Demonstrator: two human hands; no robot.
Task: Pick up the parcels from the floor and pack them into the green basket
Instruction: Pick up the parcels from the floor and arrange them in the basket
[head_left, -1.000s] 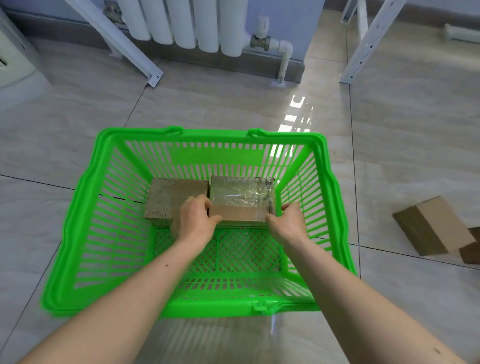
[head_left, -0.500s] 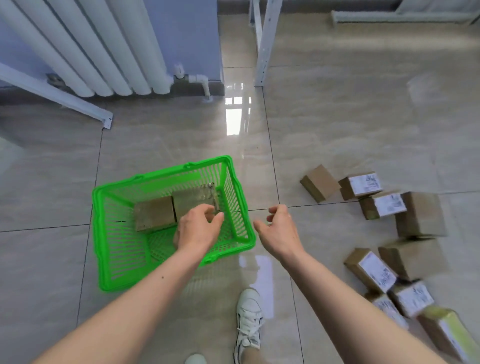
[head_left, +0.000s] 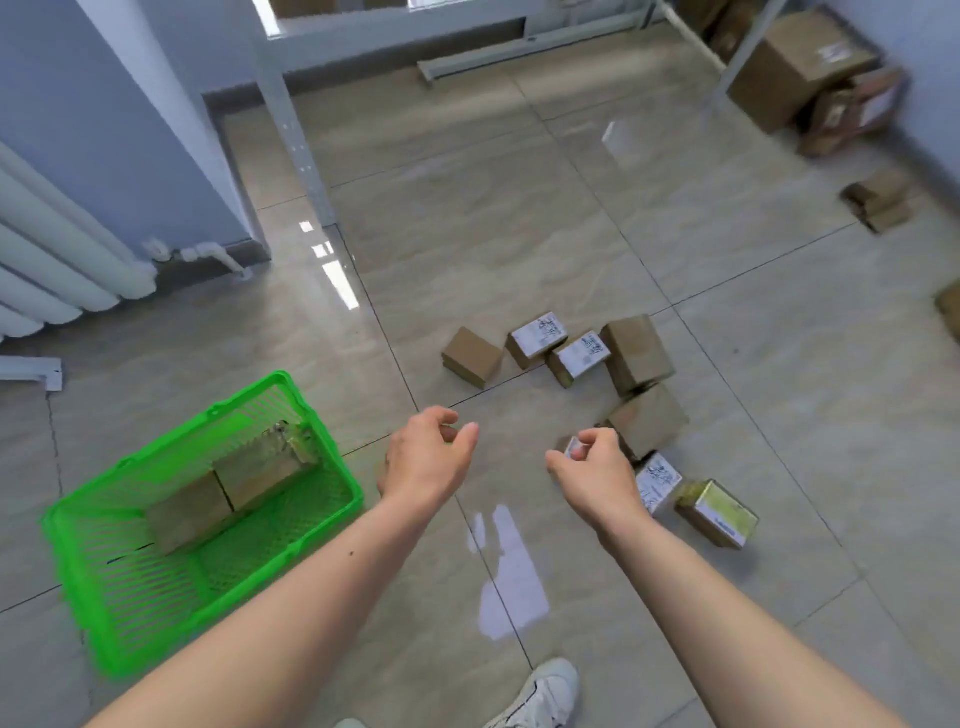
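Left hand (head_left: 428, 462) raised over the glossy beige tiled floor (head_left: 519, 208), fingers (head_left: 441, 418) loosely curled, holding nothing. Right hand (head_left: 597, 467) raised at the same level, fingers (head_left: 589, 441) loosely curled, holding nothing; positioned in front of a small labelled parcel, contact not determinable.

Green slatted plastic basket (head_left: 332, 452) on the floor at lower left, well apart from both hands. Inside, against the far wall: plain brown cardboard parcel (head_left: 189, 512) touching a brown cardboard parcel with shiny clear tape (head_left: 265, 460), side by side.

Loose cluster of small brown cardboard parcels on the floor, right of centre: plain parcel (head_left: 472, 356) at the left end, two white-labelled parcels (head_left: 537, 338) (head_left: 579, 357) beside it, larger plain parcels (head_left: 636, 351) (head_left: 647, 420) further right. Nearer, just beside the right hand: white-labelled parcel (head_left: 657, 480) and a yellowish taped parcel (head_left: 717, 512).

White ribbed radiator (head_left: 57, 260) at left. Large cardboard boxes (head_left: 795, 67) at upper right. White sneaker (head_left: 545, 693) at the bottom edge.
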